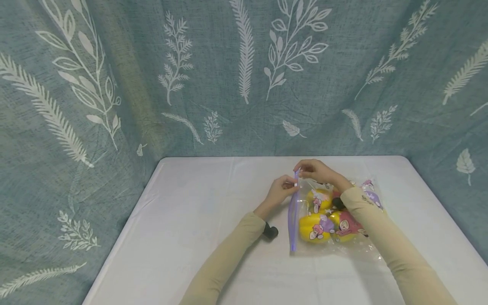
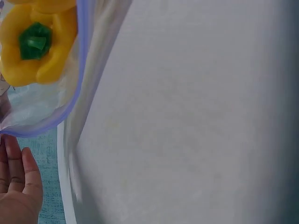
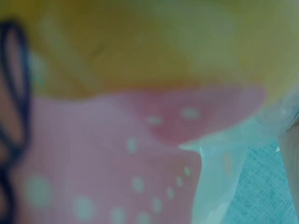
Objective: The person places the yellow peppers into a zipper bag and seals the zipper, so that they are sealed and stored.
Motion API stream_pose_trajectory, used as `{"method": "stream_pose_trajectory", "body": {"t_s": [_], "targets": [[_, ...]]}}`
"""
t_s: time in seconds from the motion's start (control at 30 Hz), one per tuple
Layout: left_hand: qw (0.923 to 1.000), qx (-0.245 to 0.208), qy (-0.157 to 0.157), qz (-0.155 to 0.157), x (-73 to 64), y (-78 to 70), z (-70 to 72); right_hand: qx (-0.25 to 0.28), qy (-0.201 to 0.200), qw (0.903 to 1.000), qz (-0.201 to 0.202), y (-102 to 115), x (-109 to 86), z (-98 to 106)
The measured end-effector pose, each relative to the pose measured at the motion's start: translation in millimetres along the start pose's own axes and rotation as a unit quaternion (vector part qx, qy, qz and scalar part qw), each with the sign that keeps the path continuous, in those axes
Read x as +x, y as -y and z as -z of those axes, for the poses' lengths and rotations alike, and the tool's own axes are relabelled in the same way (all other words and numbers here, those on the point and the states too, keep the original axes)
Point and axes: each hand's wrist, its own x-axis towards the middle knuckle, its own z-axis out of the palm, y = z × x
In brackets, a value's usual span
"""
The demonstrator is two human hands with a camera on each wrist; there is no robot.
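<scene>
A clear zipper bag (image 1: pixel 354 250) with a purple zip strip (image 1: pixel 292 224) and printed cartoon figures lies on the table. Yellow bell peppers (image 1: pixel 312 231) fill it. One pepper (image 2: pixel 58 44) shows its green stem in the left wrist view, behind the purple-edged plastic. My left hand (image 1: pixel 281 190) pinches the zip strip towards its far end. At the far corner of that strip, my right hand (image 1: pixel 316 170) holds the bag's edge with bent fingers, its forearm crossing over the bag. In the right wrist view, blurred pink dotted print (image 3: pixel 107 172) and yellow fill most of the picture.
A white cloth (image 1: pixel 206 212) covers the table. Behind it and at both sides hangs a teal curtain (image 1: pixel 221 84) with white leaf patterns. A small black wrist camera (image 1: pixel 270 232) sits under the left wrist, just left of the bag.
</scene>
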Motion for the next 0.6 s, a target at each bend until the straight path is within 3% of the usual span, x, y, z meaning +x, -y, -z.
{"method": "stream_pose_trajectory", "body": {"t_s": [0.3,0.6], "targets": [[0.9993,-0.011,0.011,-0.034,-6.8,0.9,1.9,-0.014,-0.005,0.9999,0.002,2.2,-1.8,0.4],[0.9995,-0.017,0.027,0.003,-13.1,0.3,5.0,-0.022,-0.01,0.9997,-0.008,0.4,-0.7,-1.8]]}}
